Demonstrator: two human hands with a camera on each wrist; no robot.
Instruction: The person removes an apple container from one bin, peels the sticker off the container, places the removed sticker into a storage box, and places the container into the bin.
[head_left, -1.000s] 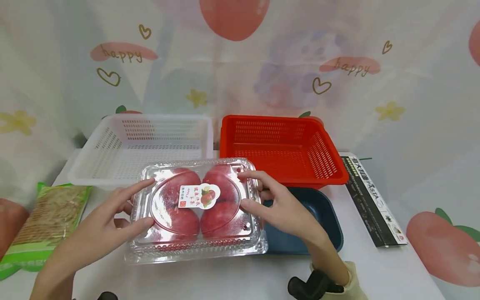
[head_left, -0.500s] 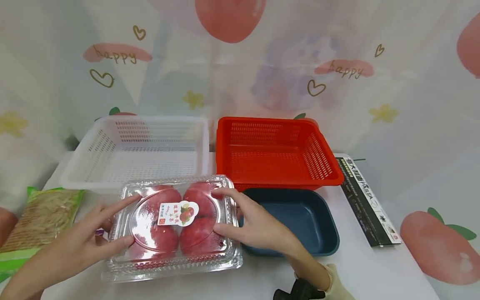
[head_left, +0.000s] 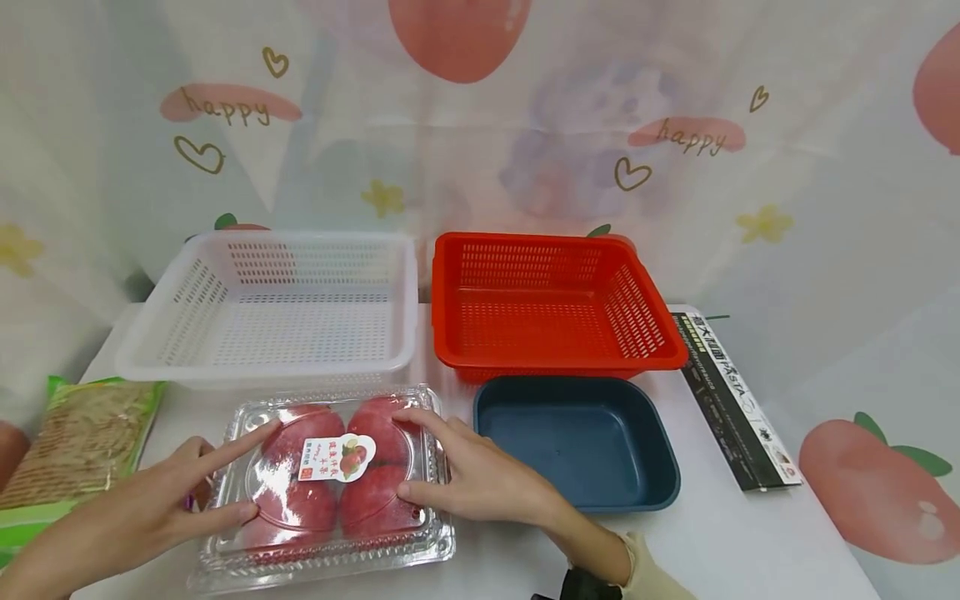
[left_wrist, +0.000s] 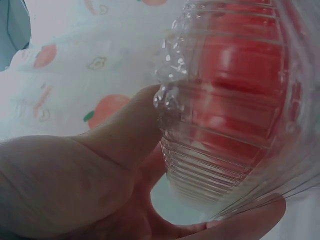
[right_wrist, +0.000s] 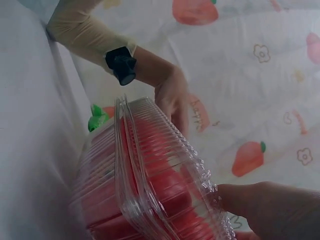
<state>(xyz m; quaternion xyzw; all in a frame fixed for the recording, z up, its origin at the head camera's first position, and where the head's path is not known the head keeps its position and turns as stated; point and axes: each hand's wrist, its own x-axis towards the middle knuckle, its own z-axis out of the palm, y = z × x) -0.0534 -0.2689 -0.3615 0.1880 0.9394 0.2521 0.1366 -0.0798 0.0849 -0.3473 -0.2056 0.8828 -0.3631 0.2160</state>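
Our forearms run off the bottom edge of the head view, and the left edge cuts off the green packet (head_left: 75,454) of pale dried strands. From our left wrist we make out only ribbed plastic, red behind it and the thumb pressed to a corner; the small print on the label (head_left: 337,457) is too fine for us to read.

The box (head_left: 322,487) is thin clear plastic, rectangular with rounded corners and a ribbed rim, its shut lid stamped with an oval. Four round red fruits (head_left: 307,433) fill it. It sits on the white table (head_left: 750,542) at the front, just before the white basket (head_left: 277,304) and just left of the smooth dark blue tray (head_left: 577,437). A red basket (head_left: 551,300), slotted like the white one, stands behind the tray, and a long black carton (head_left: 735,400) lies well to the right.

Our left hand (head_left: 161,504) grips the box's left end, forefinger laid along the lid and thumb at the side. Our right hand (head_left: 480,475) grips the right end, fingers spread on the lid and thumb low on the edge.
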